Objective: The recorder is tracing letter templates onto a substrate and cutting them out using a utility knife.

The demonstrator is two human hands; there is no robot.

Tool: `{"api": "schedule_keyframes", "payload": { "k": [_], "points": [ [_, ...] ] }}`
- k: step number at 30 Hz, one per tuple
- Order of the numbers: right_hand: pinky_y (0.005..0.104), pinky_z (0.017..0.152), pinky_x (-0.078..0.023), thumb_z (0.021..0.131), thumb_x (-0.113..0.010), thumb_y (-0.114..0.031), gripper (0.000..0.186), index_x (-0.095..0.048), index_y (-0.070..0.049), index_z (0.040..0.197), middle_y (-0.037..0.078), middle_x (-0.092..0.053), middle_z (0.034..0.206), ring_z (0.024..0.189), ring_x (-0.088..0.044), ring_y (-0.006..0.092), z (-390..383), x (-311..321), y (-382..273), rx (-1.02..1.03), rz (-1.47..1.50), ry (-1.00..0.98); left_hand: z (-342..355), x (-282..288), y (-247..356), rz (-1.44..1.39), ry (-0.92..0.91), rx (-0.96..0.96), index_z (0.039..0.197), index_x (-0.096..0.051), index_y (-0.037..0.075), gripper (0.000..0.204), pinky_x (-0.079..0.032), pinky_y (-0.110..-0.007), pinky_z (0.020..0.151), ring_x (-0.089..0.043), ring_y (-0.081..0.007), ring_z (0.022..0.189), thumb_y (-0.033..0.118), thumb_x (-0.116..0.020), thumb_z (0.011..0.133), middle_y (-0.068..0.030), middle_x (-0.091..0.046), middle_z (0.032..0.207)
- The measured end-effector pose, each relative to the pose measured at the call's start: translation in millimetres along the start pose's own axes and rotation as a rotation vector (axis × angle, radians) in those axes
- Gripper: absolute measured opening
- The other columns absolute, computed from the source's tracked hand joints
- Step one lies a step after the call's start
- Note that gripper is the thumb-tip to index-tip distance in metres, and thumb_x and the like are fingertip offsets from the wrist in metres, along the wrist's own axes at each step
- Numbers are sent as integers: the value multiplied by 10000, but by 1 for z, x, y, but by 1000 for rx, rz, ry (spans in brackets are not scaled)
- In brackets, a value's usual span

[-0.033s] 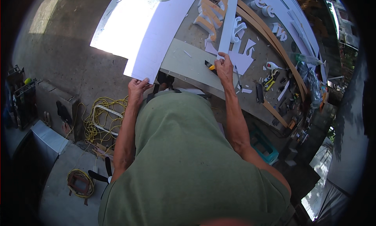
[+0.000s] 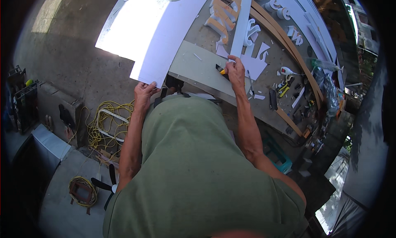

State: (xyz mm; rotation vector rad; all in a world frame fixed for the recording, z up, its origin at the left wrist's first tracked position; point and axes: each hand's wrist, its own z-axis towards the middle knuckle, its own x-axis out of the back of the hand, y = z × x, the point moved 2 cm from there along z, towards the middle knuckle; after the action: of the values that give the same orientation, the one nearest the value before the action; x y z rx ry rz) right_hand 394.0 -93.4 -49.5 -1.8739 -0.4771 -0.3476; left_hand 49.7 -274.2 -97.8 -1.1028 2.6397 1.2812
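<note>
My left hand [image 2: 146,93] pinches the near corner of a large white sheet [image 2: 159,52], thumb and fingers closed on its edge. The sheet overhangs the table's left side, and sunlight glares off much of it. In my right hand [image 2: 236,73] is a yellow and black utility knife [image 2: 223,71], its dark front end pointing left. The fingertips of that hand meet the near end of a long pale strip [image 2: 240,27] running away across the table. White offcuts [image 2: 254,65] lie just right of the knife hand.
Cut-out letters [image 2: 220,17] stand on the table [image 2: 194,67] behind the strip. Long brown curved strips [image 2: 284,36] sweep along its right side. A white glue gun [image 2: 285,71] and yellow-handled pliers [image 2: 284,88] lie nearby. Yellow cord [image 2: 97,133] is tangled on the floor at left.
</note>
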Motion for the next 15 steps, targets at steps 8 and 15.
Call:
{"api": "schedule_keyframes", "payload": {
  "k": [8,15],
  "points": [
    [203,411,-337,997,-628,-222,342,-564,23,1228,29,-579,675,491,-475,55,15,-4,-37,-163,333,-328,-7,-11,-11,-61,139,-86,1228,-569,-42,350,-616,-342,741,-715,-199,887,45,-709,919,-132,-724,1066],
    [209,390,-363,982,-659,-151,204,-609,7,1100,52,-628,718,463,-507,79,26,-3,-26,-400,760,-416,-25,-22,-26,-169,117,-40,1251,-569,-7,352,-616,-348,762,-721,-233,963,123,-687,947,-108,-703,1082]
  ]
}}
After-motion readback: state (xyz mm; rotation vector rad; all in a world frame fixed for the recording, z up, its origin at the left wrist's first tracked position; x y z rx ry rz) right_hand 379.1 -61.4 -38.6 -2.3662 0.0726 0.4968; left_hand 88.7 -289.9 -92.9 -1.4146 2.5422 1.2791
